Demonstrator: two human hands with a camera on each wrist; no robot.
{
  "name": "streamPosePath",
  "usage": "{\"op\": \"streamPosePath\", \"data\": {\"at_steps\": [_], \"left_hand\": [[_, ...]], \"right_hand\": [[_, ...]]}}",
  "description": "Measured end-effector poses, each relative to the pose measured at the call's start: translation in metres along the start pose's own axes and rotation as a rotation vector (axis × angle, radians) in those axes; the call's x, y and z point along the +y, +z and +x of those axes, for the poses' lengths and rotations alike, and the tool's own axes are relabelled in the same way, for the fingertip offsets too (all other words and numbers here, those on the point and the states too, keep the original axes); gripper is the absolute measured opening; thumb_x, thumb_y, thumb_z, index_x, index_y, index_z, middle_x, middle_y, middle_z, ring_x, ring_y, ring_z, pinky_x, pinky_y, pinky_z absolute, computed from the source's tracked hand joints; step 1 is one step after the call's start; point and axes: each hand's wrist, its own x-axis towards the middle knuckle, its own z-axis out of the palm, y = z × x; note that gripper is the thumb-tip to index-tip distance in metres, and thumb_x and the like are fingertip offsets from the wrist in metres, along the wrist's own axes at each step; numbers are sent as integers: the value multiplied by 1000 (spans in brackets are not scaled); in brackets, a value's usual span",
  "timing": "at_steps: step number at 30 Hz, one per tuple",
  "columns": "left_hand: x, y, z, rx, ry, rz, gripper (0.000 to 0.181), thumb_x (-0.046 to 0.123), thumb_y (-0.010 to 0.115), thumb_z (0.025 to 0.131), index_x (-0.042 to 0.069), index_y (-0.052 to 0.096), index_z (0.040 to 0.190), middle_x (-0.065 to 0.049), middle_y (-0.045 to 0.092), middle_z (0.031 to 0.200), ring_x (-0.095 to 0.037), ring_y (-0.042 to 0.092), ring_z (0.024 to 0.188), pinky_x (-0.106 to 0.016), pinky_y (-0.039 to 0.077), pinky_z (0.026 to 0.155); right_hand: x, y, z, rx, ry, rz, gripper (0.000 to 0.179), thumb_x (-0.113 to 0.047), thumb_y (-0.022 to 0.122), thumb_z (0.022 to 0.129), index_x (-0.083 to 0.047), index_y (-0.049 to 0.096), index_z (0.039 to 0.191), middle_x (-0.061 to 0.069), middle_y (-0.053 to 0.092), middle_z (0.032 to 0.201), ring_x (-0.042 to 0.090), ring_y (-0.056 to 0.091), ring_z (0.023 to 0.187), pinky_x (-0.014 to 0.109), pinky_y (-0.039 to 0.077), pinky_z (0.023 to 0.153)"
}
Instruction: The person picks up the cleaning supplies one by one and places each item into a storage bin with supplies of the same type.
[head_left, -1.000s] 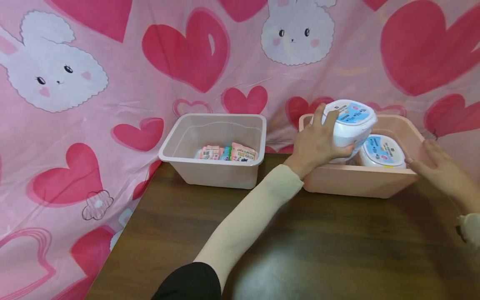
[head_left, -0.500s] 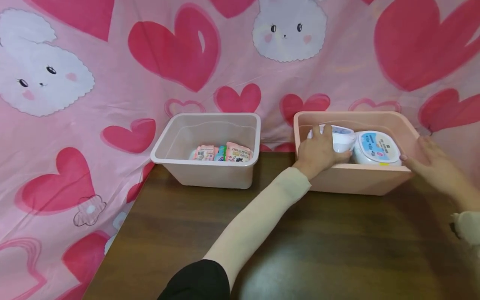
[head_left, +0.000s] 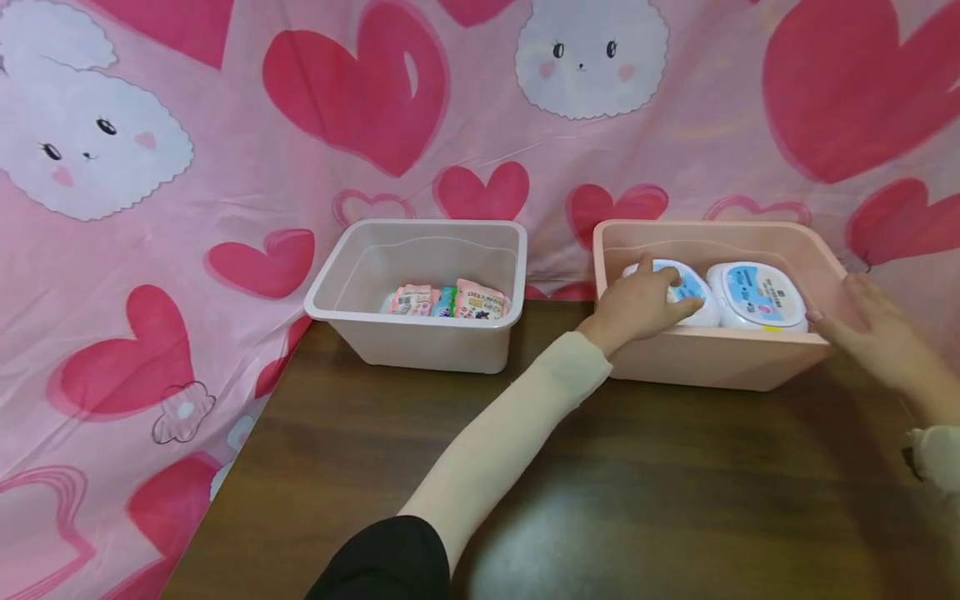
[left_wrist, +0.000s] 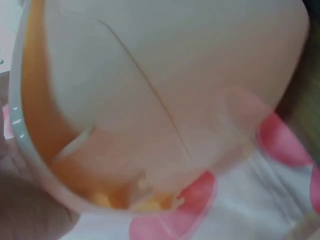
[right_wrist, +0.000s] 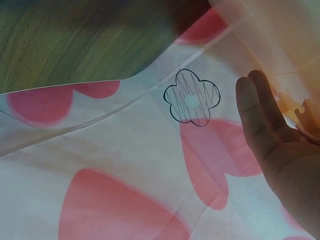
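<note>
Two white lidded tubs with blue labels, the left tub and the right tub, sit side by side in a peach plastic bin. My left hand lies over the left tub, fingers loosely spread at its lid and thumb reaching across the front of it. Part of that hand shows in the left wrist view beside the bin's rim. At the bin's right end my right hand touches the outer wall. Its fingers are straight in the right wrist view.
A grey-beige plastic bin stands to the left, holding several small packets, pink and blue-green. Both bins rest on a dark wooden table against a pink heart-print cloth.
My left hand has lowered the left tub from above the bin down beside the other tub, and its grip has loosened. The right hand has stayed at the bin's right end.
</note>
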Motion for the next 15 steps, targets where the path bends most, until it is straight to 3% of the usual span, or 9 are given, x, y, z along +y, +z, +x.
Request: {"op": "streamPosePath", "data": {"at_steps": [4,8,10,12,15], "left_hand": [[-12,2,-12,29,87,52,62,63,52,97,35,45,151,3,29,161,-14,45,133,-34,47,100],[-34,7,-31,104,232,132,65,60,51,99,28,41,155,-5,26,164,-17,29,147,-36,25,118],[-46,9,-44,145,270,181,66,59,52,99,25,42,155,-8,27,164,-18,20,151,-38,14,121],[-58,9,-58,188,295,224,67,58,54,99,23,43,155,-10,27,164,-21,19,152,-39,9,122],[-74,6,-81,253,313,267,67,56,57,98,20,44,154,-12,29,163,-26,19,151,-41,6,123]], "right_hand": [[5,1,6,0,-26,5,89,-45,46,103,-3,-11,157,28,-18,160,52,-15,145,71,-9,110],[8,6,5,25,-43,-23,86,-43,45,104,0,-9,157,33,-12,160,54,-10,145,69,-7,112],[7,11,0,90,-70,-74,83,-42,44,105,6,0,157,39,3,157,61,4,142,71,1,112],[0,19,-7,202,-97,-152,76,-43,44,105,9,18,155,44,22,146,66,23,131,75,16,108],[-21,37,-24,325,-77,-239,81,-54,43,103,9,25,151,44,27,135,67,29,121,79,19,101]]}}
